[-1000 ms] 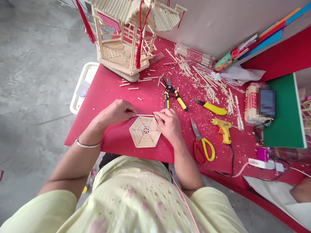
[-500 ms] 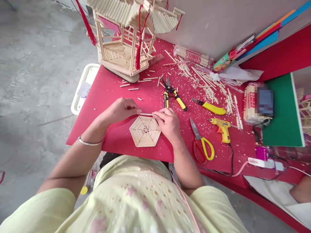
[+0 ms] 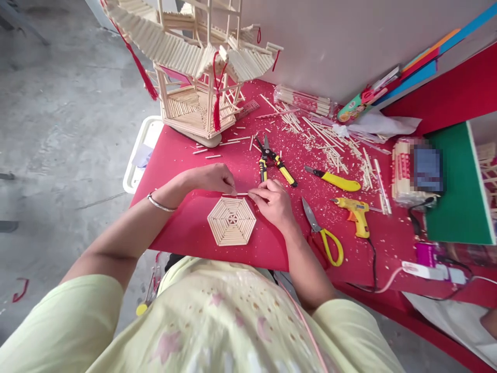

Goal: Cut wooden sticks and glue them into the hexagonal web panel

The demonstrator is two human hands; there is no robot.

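Note:
A short wooden stick (image 3: 242, 194) lies level just beyond the far edge of a hexagonal stick panel (image 3: 232, 221), which rests flat on the red table. My right hand (image 3: 273, 203) pinches the stick's right end between thumb and fingers. My left hand (image 3: 217, 178) is closed, its fingertips on the left part of the stick; the exact grip there is partly hidden by the fingers. The panel is built of concentric rows of sticks around a small open star-like centre. Neither hand covers it.
A stick pavilion (image 3: 198, 103) with red tassels stands at the back left. Yellow-black cutters (image 3: 276, 161), a yellow knife (image 3: 337, 180), scissors (image 3: 324, 233) and a corded glue gun (image 3: 355, 213) lie to the right. Loose sticks (image 3: 326, 137) and crumbs cover the back right.
My left hand has shifted right along the stick, its fingers more curled. My right hand keeps its pinch on the right end. The whole view has tilted slightly.

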